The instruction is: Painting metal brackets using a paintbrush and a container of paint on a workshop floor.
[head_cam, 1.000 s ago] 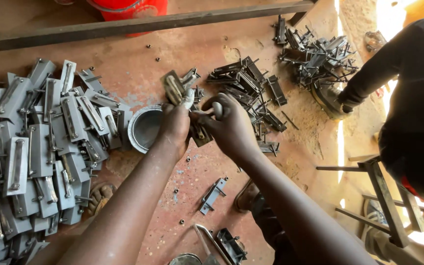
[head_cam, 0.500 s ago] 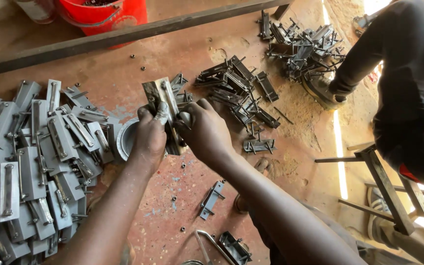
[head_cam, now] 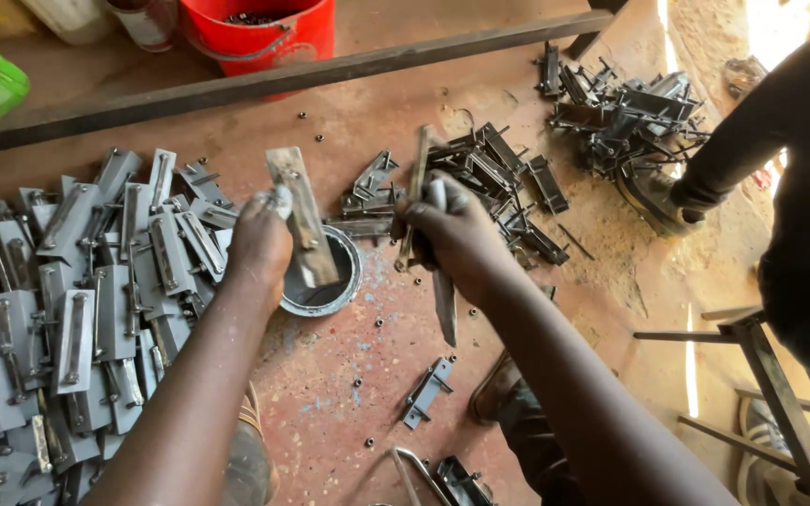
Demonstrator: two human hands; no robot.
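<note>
My left hand [head_cam: 257, 245] grips a flat grey metal plate [head_cam: 304, 220] and holds it tilted over a small round tin [head_cam: 340, 286] on the rusty red floor. My right hand [head_cam: 457, 234] is closed on a narrow metal strip [head_cam: 414, 192] and a long thin tool [head_cam: 443, 295] that points down toward me. The two hands are apart, one on each side of the tin. A large heap of grey latch plates [head_cam: 67, 309] lies to the left of my left hand.
A dark pile of metal parts [head_cam: 499, 178] lies beyond my right hand, another pile [head_cam: 625, 112] farther right by a seated person's shoe [head_cam: 653, 197]. A red bucket [head_cam: 260, 33] stands behind a long steel bar [head_cam: 283, 80]. A loose latch [head_cam: 427, 392] and small nuts dot the floor. A metal stool frame [head_cam: 771, 375] is at right.
My hands were together on one assembly; now they have separated, the left carrying the flat plate over the tin, the right keeping the strip and tool.
</note>
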